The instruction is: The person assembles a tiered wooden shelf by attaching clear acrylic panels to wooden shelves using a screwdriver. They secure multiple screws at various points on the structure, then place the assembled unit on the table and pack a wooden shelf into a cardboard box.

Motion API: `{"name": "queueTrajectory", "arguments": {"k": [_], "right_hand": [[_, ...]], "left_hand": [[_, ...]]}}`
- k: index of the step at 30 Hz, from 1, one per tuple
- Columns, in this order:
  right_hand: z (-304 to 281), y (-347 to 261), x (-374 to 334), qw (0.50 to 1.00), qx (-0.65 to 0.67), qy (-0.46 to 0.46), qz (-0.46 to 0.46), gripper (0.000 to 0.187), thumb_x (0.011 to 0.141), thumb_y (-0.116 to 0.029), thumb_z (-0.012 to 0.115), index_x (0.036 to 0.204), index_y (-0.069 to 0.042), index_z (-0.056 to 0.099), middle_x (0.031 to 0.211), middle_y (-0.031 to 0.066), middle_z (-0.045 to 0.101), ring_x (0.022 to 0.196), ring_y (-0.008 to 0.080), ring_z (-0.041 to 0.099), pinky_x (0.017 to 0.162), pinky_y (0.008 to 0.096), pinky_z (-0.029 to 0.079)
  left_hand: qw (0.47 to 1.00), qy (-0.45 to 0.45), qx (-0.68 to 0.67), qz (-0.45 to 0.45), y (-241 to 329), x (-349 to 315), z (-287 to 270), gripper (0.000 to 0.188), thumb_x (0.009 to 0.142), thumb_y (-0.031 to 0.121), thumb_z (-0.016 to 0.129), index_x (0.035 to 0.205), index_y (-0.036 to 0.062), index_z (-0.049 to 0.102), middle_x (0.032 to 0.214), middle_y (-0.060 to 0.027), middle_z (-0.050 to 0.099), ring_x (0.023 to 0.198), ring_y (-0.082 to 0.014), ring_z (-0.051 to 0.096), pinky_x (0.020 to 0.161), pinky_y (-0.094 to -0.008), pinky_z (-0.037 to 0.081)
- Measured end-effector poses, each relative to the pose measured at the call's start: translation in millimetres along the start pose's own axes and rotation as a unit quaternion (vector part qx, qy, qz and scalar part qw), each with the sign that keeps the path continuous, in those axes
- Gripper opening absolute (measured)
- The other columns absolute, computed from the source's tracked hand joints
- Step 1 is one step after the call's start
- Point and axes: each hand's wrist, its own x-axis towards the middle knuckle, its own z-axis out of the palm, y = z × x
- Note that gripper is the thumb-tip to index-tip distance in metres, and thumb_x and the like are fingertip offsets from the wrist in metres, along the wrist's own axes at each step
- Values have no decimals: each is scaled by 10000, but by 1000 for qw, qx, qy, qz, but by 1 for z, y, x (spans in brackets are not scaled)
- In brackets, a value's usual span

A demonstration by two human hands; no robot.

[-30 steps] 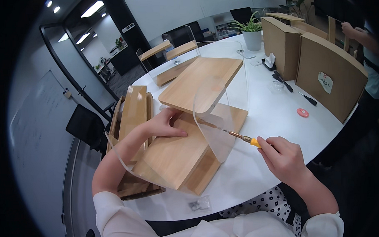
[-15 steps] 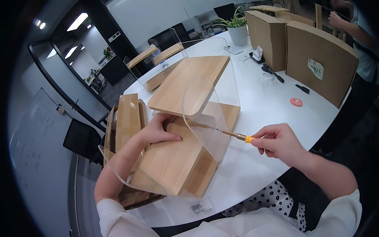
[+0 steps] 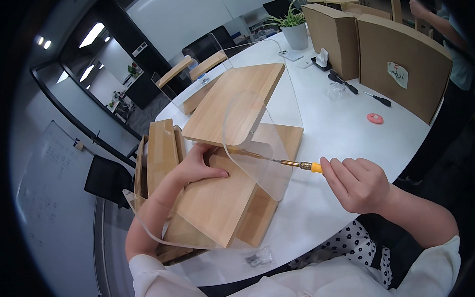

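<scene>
My right hand (image 3: 357, 185) is closed round the yellow handle of a screwdriver (image 3: 303, 165). The brass-coloured shaft points left, its tip against a clear acrylic panel (image 3: 272, 182) with rounded corners. That panel stands along the side of a piece made of light wood boards. An upper board (image 3: 231, 104) slants above a lower board (image 3: 214, 202). My left hand (image 3: 203, 165) grips the lower board near its far edge, thumb flat on top and the other fingers partly hidden beneath the upper board. Whether a screw sits at the tip is too small to tell.
A small bag of hardware (image 3: 259, 258) lies near the table's front edge. Further off are screwdrivers (image 3: 378, 99), a pink disc (image 3: 375, 118), cardboard boxes (image 3: 402, 65) and a potted plant (image 3: 295, 36). Packed boards (image 3: 161, 151) stand at left. Another person (image 3: 460, 57) stands far right.
My right hand has gone from a fingertip pinch to fingers curled over the screwdriver's handle, and has shifted slightly right. My left hand keeps its place on the board.
</scene>
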Motion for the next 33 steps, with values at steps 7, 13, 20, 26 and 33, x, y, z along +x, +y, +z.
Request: {"name": "queueTrajectory", "arguments": {"k": [7,13,20,26,33], "right_hand": [[-9,-2,19,559,593,-199,544,202,916,-116,670,922,84,702,746,40,629,530,81,481,438,203,335],[-4,19,18,387,684,-244,569,156,913,-127,682,978,14,664,842,84,633,595,92,526,522,249,430],[-10,-6,2,782,459,-181,381,173,887,-67,682,1055,-26,675,884,92,601,733,177,606,677,329,522],[-6,-9,-8,968,172,-86,163,251,855,-56,699,1100,-1,690,726,63,540,618,162,570,495,285,456],[0,-11,-4,973,184,-37,135,228,853,-60,700,1065,22,706,634,47,508,522,138,514,425,248,383]], "left_hand": [[999,10,36,-36,11,-1,3,859,613,162,958,1326,-61,535,1263,-123,615,1177,-193,573,1028,-327,453],[999,15,45,-27,13,-3,3,807,675,143,916,1343,-65,514,1268,-125,612,1165,-193,580,1021,-329,458],[964,43,-110,-240,17,-22,-24,609,914,179,717,1406,-40,433,1244,-118,610,1024,-171,662,843,-284,562],[931,5,-273,-243,17,-48,-20,546,879,58,736,1345,10,455,1055,-74,685,860,-117,702,727,-276,597],[951,63,-233,-193,18,-52,1,527,833,27,771,1271,17,477,890,-79,712,760,-119,701,688,-262,578]]}}
